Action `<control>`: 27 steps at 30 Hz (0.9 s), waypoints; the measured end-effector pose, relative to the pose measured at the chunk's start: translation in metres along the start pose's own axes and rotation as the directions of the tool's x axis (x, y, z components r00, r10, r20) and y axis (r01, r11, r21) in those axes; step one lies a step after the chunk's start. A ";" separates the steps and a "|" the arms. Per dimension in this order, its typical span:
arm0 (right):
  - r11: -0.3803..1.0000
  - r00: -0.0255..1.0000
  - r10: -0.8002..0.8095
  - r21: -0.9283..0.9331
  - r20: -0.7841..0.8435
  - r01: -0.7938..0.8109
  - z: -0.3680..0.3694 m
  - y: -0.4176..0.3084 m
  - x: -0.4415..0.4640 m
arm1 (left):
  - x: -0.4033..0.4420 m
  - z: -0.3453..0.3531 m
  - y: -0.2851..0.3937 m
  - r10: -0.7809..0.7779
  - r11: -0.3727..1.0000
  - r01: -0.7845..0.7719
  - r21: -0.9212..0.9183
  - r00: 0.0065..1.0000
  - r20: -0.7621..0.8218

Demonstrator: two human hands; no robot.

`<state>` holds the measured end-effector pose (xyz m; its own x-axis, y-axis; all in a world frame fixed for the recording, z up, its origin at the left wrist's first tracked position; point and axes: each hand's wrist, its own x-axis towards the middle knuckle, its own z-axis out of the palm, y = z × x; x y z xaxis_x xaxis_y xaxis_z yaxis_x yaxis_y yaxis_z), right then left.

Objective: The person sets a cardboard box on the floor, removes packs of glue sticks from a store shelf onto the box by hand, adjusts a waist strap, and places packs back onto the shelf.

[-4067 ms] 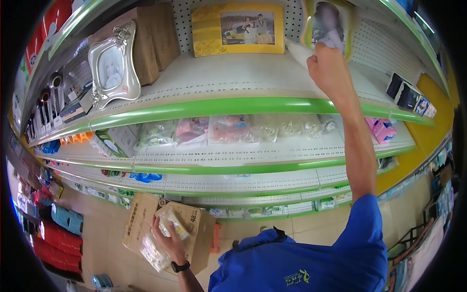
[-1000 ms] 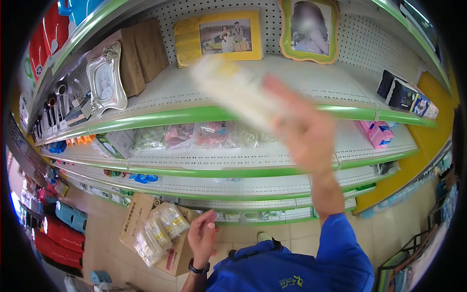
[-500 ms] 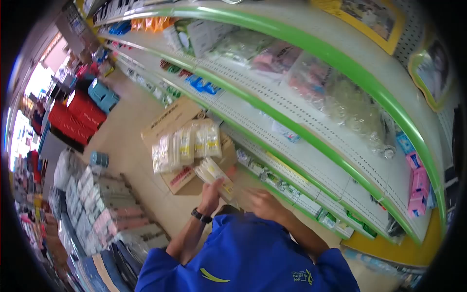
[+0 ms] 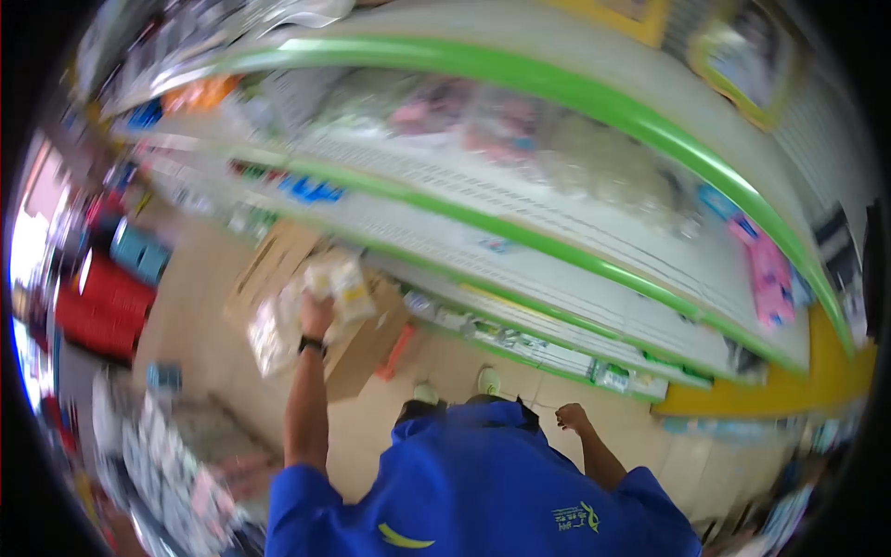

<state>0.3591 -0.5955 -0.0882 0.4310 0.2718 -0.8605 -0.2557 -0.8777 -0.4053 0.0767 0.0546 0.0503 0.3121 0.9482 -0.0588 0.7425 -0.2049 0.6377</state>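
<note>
My left hand point(image 4: 316, 317), with a dark watch on its wrist, reaches down onto clear packets with white and yellow contents point(image 4: 350, 286) on top of a brown cardboard box point(image 4: 357, 357). Its fingers are blurred among the packets, so their grip cannot be made out. Low at the right, over the floor, my right hand point(image 4: 571, 417) is curled closed; nothing plainly shows in it.
Green-edged white shelves point(image 4: 594, 246) run across the view, with bagged goods and pink packs point(image 4: 768, 278). A yellow-green picture frame point(image 4: 747, 65) stands at the top right. Red bins point(image 4: 102, 306) and stacked wrapped goods point(image 4: 186, 455) are on the left.
The view has swung down from the upper shelf. The packet is gone from between my hands; my left hand has moved onto the packets on the box, and my right hand has moved away to the right.
</note>
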 end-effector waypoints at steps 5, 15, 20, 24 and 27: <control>0.996 0.997 -0.018 0.087 -0.069 0.024 0.035 0.126 0.030 | 0.030 0.036 -0.030 0.169 0.983 -0.164 0.079 0.983 -0.068; 0.892 0.976 -0.215 -0.405 0.013 0.202 0.147 0.171 -0.020 | -0.011 0.018 0.028 0.264 0.826 -0.190 0.531 0.962 -0.065; 0.435 0.920 -0.376 -0.856 0.109 0.280 0.176 0.179 -0.068 | -0.008 0.024 0.017 0.268 0.873 -0.234 0.427 0.963 -0.020; 0.909 0.968 0.245 0.359 -0.051 -0.211 0.190 0.160 -0.093 | -0.005 0.023 0.015 0.243 0.860 -0.215 0.462 0.970 -0.001; 0.787 0.923 0.378 0.551 -0.075 -0.278 0.175 0.139 -0.100 | -0.029 0.007 0.042 0.209 0.822 -0.170 0.544 0.978 -0.009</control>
<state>0.1293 -0.6757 -0.1128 0.3658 -0.1110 -0.9241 -0.7977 -0.5488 -0.2499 0.1032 0.0164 0.0738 0.4545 0.8869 0.0826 0.8794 -0.4616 0.1164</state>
